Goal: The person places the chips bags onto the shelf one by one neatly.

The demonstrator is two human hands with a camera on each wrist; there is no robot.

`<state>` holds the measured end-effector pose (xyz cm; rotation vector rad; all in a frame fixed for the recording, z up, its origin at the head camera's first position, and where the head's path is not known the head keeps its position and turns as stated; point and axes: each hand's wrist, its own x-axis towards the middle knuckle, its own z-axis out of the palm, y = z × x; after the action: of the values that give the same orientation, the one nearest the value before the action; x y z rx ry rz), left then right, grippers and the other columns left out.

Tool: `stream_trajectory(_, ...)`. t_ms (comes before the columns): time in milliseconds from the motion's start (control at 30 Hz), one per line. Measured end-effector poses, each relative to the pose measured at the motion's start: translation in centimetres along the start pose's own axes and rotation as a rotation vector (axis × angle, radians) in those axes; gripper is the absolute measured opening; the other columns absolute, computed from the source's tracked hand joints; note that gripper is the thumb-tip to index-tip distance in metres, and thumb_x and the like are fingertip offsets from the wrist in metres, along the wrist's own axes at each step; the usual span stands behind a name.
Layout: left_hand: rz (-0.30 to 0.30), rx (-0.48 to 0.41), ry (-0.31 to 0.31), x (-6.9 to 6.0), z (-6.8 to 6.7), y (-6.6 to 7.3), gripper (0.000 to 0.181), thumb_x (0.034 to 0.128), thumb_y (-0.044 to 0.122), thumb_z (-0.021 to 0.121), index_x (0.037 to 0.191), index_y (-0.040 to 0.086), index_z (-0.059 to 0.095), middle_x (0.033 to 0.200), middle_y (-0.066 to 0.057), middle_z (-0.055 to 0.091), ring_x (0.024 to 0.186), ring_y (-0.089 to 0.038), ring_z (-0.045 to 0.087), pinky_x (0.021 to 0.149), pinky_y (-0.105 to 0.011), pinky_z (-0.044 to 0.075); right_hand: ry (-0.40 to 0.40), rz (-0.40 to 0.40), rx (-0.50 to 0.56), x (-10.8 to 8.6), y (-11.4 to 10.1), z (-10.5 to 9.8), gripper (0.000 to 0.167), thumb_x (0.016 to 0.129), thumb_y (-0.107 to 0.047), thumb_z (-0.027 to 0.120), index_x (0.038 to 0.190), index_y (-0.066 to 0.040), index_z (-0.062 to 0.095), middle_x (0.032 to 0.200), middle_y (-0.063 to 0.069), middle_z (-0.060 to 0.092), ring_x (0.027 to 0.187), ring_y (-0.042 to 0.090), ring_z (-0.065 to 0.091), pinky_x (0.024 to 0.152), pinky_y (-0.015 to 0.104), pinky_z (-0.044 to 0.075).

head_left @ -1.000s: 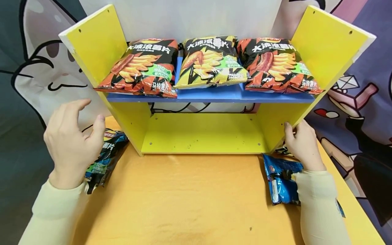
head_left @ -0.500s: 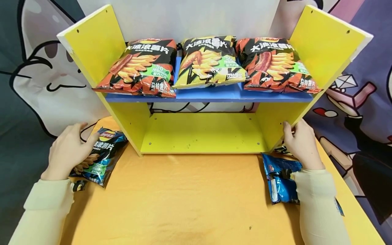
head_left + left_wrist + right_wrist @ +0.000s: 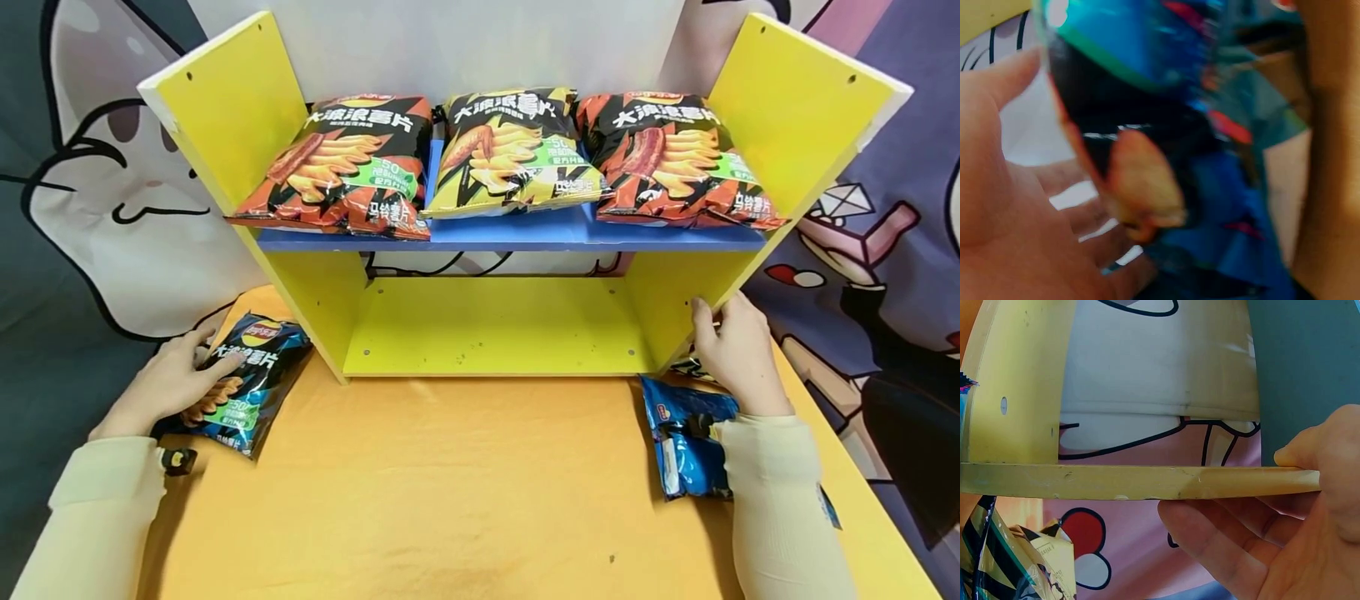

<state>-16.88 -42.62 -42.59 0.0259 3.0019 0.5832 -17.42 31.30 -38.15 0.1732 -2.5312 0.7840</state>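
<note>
My left hand lies at the left edge of a blue-black potato chip bag on the table. Its thumb reaches over the printed front in the head view. The left wrist view is blurred; there the fingers are spread along the edge of the chip bag, their tips hidden behind it. On the other side, my right hand grips the front edge of the yellow shelf's right side panel. In the right wrist view, the thumb and fingers lie on opposite faces of this panel.
Three chip bags stand on the blue upper board: a red one, a yellow one and another red one. A bright blue bag lies under the right forearm, near a yellow-black bag. Yellow cloth covers the table.
My left hand has come down from above the table, moving left and outward, and now touches the blue-black chip bag. My right hand keeps its grip on the shelf panel.
</note>
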Motion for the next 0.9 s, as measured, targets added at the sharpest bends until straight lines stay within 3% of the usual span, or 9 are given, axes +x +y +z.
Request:
stream_trajectory(67,0.008,-0.039,-0.034,0.1,0.3,-0.3,0.096,0.1022,0.061,0.052,0.168,0.012,0.000,0.142,-0.046,0.041,0.106,-0.057,0.057,0.082,-0.066,0.046,0.000,-0.001,-0.002,0.0,0.0,-0.1,0.037,0.108,-0.028,0.047,0.122,0.002,0.063,0.111,0.024,0.066,0.093,0.042,0.067,0.068,0.001,0.033)
stream_trajectory(167,0.004,-0.077,-0.082,0.1,0.8,-0.6,0.100,0.1016,0.060,0.053,0.167,0.017,-0.010,0.156,-0.045,0.024,0.118,-0.059,0.052,0.086,-0.068,0.045,-0.008,0.000,-0.003,0.1,0.0,-0.1,0.038,0.108,-0.029,0.046,0.125,0.001,0.062,0.115,0.024,0.066,0.095,0.042,0.068,0.069,0.002,0.036)
stream_trajectory(367,-0.007,-0.106,-0.106,0.3,1.6,-1.0,0.108,0.0986,0.061,0.059,0.165,0.020,-0.017,0.163,-0.043,0.012,0.132,-0.068,0.035,0.093,-0.077,0.038,-0.008,0.004,-0.010,0.1,0.1,0.0,0.038,0.109,-0.029,0.045,0.126,0.001,0.062,0.117,0.023,0.066,0.097,0.042,0.068,0.072,0.005,0.037)
stream_trajectory(500,-0.033,-0.095,-0.115,0.4,1.8,-1.1,0.113,0.0974,0.065,0.058,0.164,0.014,-0.018,0.163,-0.044,0.006,0.135,-0.072,0.027,0.096,-0.081,0.033,-0.003,0.001,-0.010,0.1,0.0,0.0,0.037,0.109,-0.029,0.046,0.125,0.001,0.062,0.115,0.022,0.066,0.097,0.041,0.068,0.072,0.009,0.038)
stream_trajectory(667,-0.059,-0.079,-0.110,0.4,1.8,-1.4,0.116,0.0956,0.068,0.058,0.164,0.010,-0.015,0.161,-0.046,0.011,0.131,-0.072,0.030,0.093,-0.080,0.034,0.002,-0.004,0.000,0.2,0.0,0.2,0.037,0.109,-0.028,0.046,0.126,0.001,0.062,0.114,0.022,0.065,0.097,0.041,0.067,0.072,0.001,0.032)
stream_trajectory(900,-0.058,-0.098,-0.078,0.5,2.2,-1.5,0.114,0.0944,0.068,0.060,0.167,0.011,-0.007,0.156,-0.043,0.026,0.126,-0.064,0.042,0.090,-0.076,0.041,0.011,-0.003,-0.009,0.1,0.1,0.1,0.037,0.109,-0.028,0.046,0.123,0.001,0.063,0.108,0.022,0.065,0.094,0.040,0.066,0.069,0.005,0.034)
